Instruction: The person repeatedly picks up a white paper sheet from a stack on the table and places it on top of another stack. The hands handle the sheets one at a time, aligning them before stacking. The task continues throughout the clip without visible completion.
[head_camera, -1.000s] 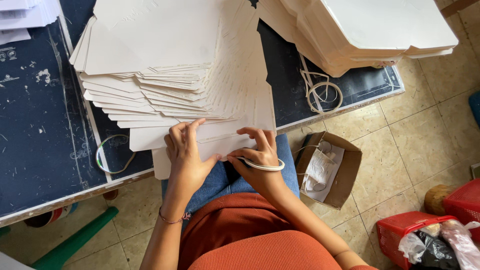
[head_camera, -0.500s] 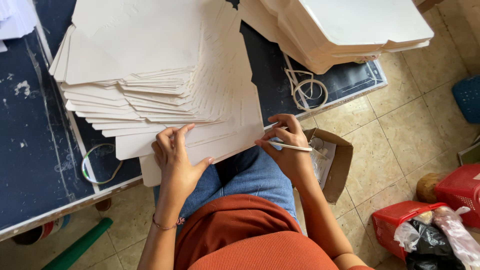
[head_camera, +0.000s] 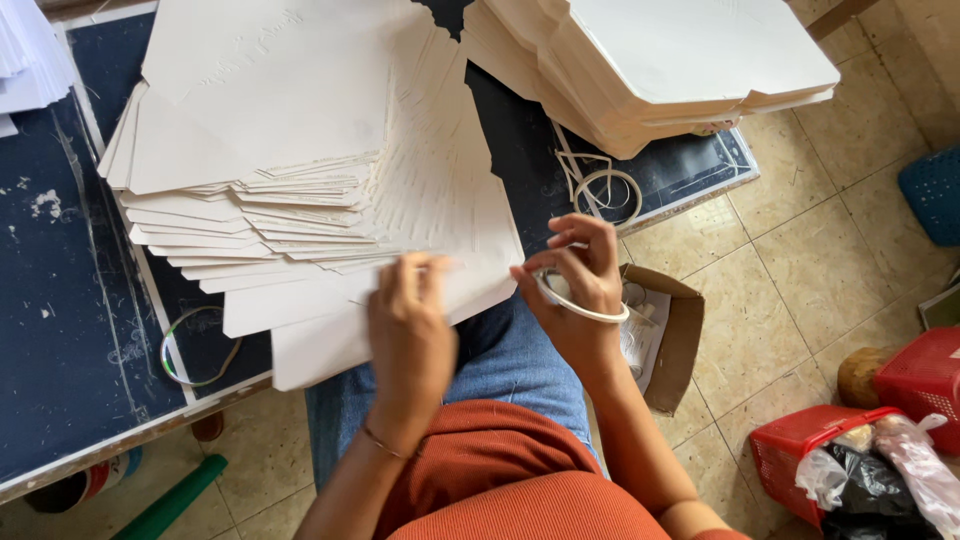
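Fanning out over the near edge of the dark table, a stack of white card sheets is touched by the left hand, whose fingers are laid flat and close together on the lowest sheets — nothing is gripped there. A white band is pinched between the curled fingers of the right hand, just beside the stack's right corner and above an open cardboard box on the tiled floor. More loops lie on the table behind that hand, under a second pile. A red basket stands well apart — at the lower right.
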